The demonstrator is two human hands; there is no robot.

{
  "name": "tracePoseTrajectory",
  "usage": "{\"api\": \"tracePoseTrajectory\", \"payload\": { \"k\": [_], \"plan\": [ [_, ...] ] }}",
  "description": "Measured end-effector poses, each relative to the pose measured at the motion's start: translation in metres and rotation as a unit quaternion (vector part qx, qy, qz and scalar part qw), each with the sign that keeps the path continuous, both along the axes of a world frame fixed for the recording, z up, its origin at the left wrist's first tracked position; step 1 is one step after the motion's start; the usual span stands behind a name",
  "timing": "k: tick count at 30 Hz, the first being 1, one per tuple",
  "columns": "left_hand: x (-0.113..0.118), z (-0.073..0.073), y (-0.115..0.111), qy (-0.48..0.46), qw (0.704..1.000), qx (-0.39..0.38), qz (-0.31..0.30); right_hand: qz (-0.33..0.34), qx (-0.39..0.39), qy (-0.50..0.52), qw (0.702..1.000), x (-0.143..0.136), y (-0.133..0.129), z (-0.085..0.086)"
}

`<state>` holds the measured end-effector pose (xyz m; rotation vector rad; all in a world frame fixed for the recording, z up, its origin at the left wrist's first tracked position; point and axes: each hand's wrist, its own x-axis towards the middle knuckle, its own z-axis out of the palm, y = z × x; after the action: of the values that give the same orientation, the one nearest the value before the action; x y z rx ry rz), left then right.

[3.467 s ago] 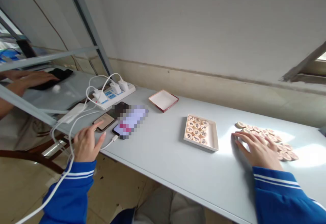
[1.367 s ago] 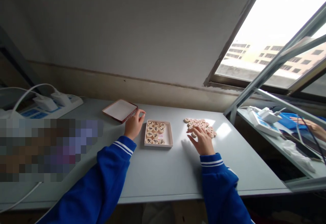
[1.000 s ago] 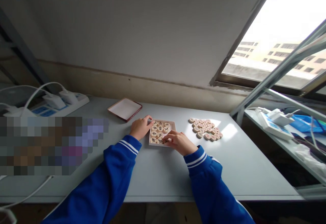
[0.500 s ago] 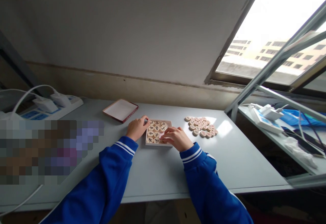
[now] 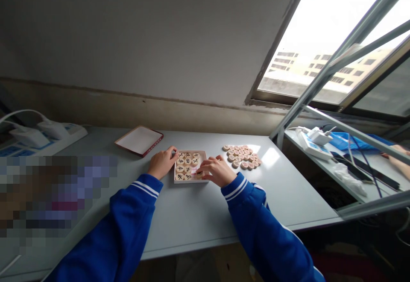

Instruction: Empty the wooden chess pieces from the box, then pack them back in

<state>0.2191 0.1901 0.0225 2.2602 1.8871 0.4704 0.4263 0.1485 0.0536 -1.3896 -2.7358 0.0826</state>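
Note:
A shallow box (image 5: 175, 171) with a pale rim holds several round wooden Chinese chess pieces (image 5: 188, 161) with dark characters, laid in rows. My left hand (image 5: 162, 163) is at the box's upper left corner, thumb and fingers closed on its edge. My right hand (image 5: 219, 171) reaches over the right side of the box, fingertips pinched on a chess piece (image 5: 199, 172) at its lower right. That piece is partly hidden by the fingers. Bare box floor shows beside it. More chess pieces (image 5: 242, 156), with reddish markings, lie grouped on the table to the right.
The box lid (image 5: 139, 140) lies upturned at the back left of the grey table (image 5: 185, 218). A power strip (image 5: 68, 134) with chargers stands farther left. To the right, past a metal frame (image 5: 290, 115), a shelf carries another power strip (image 5: 315, 145); another person's arm (image 5: 402, 159) shows at the edge.
The view has turned slightly right, so the table things sit farther left. My right fingers remain at the box's lower right. Another person's arm has come into view at the right edge.

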Motion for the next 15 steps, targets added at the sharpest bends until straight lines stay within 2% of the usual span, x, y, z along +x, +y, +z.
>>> {"api": "tracePoseTrajectory", "payload": {
  "k": [3, 6, 10, 15],
  "plan": [
    [0.0, 0.0, 0.0, -0.001, 1.0, -0.005, 0.002, -0.016, 0.014, 0.036, 0.999, 0.002, -0.002, -0.001],
    [0.0, 0.0, 0.0, 0.003, 1.0, -0.003, 0.001, -0.063, 0.037, 0.084, 0.994, 0.017, -0.005, 0.0],
    [0.0, 0.0, 0.0, 0.007, 1.0, 0.001, -0.002, -0.158, 0.077, 0.105, 0.979, 0.058, -0.013, -0.004],
    [0.002, 0.001, -0.001, 0.014, 1.0, -0.002, 0.001, -0.221, 0.12, 0.093, 0.963, 0.107, -0.025, -0.017]
  ]
}}
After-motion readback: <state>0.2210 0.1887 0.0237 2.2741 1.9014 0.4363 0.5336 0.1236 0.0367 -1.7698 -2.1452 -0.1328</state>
